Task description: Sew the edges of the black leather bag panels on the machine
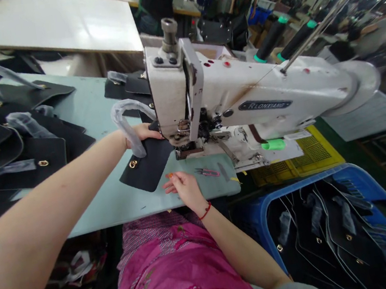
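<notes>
A black leather bag panel (pixel 148 164) with a gold ring and a plastic-wrapped handle (pixel 127 124) lies on the pale green table, its far end under the presser foot (pixel 187 151) of a white sewing machine (pixel 243 95). My left hand (pixel 143 133) lies flat on the panel beside the machine head, fingers stretched out. My right hand (pixel 181 186) rests on the table at the panel's near edge, fingers loosely spread and holding nothing. A red cord circles that wrist.
Stacked black panels (pixel 18 143) with wrapped handles cover the table's left. Small snips (pixel 206 172) lie by the right hand. A blue crate (pixel 379 186) of finished panels stands at lower right, a yellow tray (pixel 308 153) behind it. Thread cones (pixel 271 39) stand behind the machine.
</notes>
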The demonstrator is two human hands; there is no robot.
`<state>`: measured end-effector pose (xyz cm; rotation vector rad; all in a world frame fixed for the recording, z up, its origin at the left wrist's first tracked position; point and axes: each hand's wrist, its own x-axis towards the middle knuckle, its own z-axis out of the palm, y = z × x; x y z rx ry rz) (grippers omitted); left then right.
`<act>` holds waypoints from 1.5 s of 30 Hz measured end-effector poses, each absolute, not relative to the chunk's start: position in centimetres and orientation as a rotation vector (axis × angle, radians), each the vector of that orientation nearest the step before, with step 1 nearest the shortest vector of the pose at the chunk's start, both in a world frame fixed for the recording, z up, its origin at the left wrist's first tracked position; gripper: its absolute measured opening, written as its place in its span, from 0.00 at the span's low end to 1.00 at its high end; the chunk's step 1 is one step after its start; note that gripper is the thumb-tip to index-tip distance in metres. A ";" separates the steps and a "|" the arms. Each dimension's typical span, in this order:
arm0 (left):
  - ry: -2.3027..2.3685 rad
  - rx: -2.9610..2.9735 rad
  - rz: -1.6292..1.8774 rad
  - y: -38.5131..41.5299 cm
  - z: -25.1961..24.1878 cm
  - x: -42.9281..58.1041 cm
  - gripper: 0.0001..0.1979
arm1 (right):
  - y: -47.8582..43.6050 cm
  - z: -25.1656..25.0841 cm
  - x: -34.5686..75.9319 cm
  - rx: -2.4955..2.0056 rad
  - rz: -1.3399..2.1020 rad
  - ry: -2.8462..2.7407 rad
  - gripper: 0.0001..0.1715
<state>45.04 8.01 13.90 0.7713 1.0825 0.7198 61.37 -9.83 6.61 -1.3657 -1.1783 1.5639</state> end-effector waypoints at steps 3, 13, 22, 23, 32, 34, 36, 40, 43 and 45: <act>1.114 0.756 0.574 6.5 13.3 44.5 0.19 | -9.6 6.7 62.6 -1.328 1.585 -1.196 0.24; 1.095 0.416 0.755 -0.3 10.8 44.9 0.10 | -5.2 9.0 66.2 -1.270 1.680 -1.190 0.34; 0.983 0.315 0.659 -0.8 10.4 45.2 0.11 | -5.5 9.2 65.0 -1.390 1.389 -1.450 0.28; 0.985 0.310 0.654 -0.7 10.5 45.3 0.11 | -5.7 9.2 65.1 -1.401 1.379 -1.458 0.28; 0.951 0.346 0.609 -0.1 10.2 44.9 0.12 | -6.7 9.6 64.9 -1.388 1.383 -1.443 0.27; 0.962 0.357 0.612 -0.1 10.0 44.8 0.12 | -6.8 9.9 64.9 -1.380 1.399 -1.438 0.27; 0.973 0.368 0.623 0.0 10.0 44.7 0.13 | -6.9 10.0 64.9 -1.378 1.406 -1.431 0.28; 1.014 0.408 0.685 0.0 10.2 44.7 0.14 | -6.7 9.9 64.8 -1.388 1.413 -1.420 0.28; 1.041 0.431 0.711 0.2 10.4 44.8 0.14 | -6.5 9.4 64.6 -1.393 1.421 -1.401 0.27; 1.052 0.447 0.718 0.4 10.4 44.8 0.13 | -6.2 9.1 64.6 -1.384 1.419 -1.394 0.26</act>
